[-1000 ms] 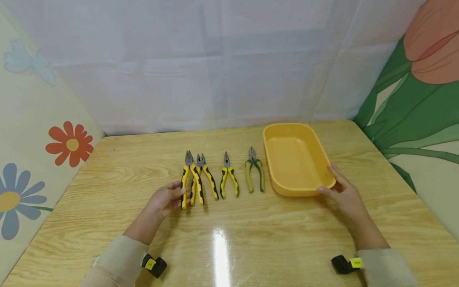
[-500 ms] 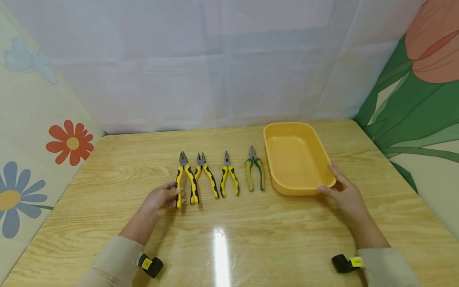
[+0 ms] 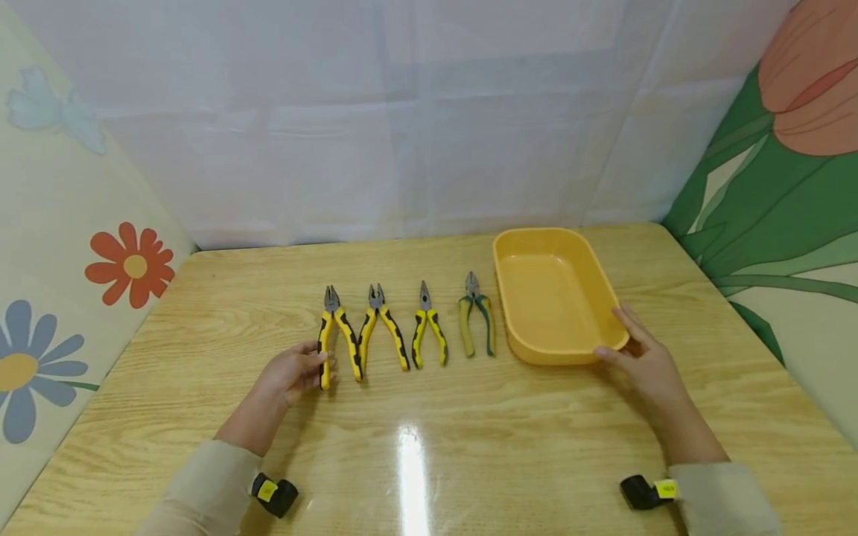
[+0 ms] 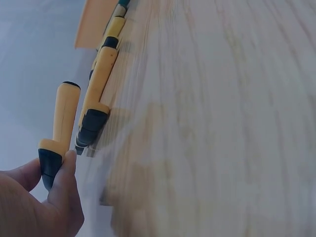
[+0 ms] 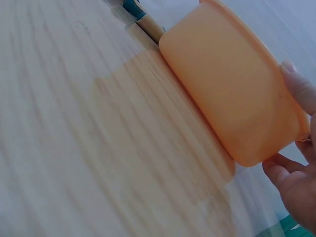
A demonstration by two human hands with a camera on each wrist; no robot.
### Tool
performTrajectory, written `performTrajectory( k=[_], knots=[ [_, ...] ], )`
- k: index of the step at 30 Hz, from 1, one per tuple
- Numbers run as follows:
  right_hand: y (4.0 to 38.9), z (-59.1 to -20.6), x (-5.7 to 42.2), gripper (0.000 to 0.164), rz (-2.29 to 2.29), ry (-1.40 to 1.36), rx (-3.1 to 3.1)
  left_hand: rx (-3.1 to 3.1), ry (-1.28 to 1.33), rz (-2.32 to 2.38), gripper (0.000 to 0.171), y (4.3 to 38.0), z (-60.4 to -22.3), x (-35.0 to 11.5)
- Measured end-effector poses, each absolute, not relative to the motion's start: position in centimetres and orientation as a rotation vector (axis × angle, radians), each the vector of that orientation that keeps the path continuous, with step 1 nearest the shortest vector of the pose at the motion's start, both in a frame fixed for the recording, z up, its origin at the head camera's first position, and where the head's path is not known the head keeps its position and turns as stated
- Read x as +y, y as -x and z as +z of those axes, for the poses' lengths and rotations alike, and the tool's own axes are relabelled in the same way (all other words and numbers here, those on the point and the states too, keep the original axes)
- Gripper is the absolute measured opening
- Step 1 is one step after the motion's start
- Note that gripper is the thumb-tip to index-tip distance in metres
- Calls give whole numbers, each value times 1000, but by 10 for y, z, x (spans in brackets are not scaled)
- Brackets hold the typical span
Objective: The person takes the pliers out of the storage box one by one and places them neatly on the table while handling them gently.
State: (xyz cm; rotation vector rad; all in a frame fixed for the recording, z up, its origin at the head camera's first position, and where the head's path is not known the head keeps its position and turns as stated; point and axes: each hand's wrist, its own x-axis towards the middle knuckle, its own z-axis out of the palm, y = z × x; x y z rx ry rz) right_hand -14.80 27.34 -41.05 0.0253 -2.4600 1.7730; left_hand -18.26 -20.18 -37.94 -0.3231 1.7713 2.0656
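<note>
My left hand (image 3: 295,372) pinches the outer handle of the leftmost pliers (image 3: 340,335), which have yellow-and-black grips and point away from me. In the left wrist view, thumb and fingers close on the black end of that handle (image 4: 50,160). To the right lie a second yellow-and-black pair of pliers (image 3: 394,335), needle-nose pliers (image 3: 419,331) and a pair with green and dull yellow handles (image 3: 488,327). My right hand (image 3: 646,368) grips the near right corner of an orange-yellow plastic basin (image 3: 553,357), thumb at the rim and fingers along the side.
The wooden table (image 3: 469,447) reaches back to a white sheet (image 3: 402,134). Painted panels with flowers (image 3: 134,268) stand at the left and right sides. A black wrist camera (image 3: 275,495) sits on the left sleeve and another black camera (image 3: 643,493) on the right.
My left hand has moved left with the leftmost pliers, drawing them off the second pair that they overlapped. The right hand and the basin have stayed in place.
</note>
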Motion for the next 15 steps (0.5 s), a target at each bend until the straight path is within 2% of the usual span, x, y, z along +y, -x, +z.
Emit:
performTrajectory(
  k=[15],
  knots=[
    [148,-410,273,68,1769,-35,-2453,1770,372,2041,57,185,-384,-212]
  ],
)
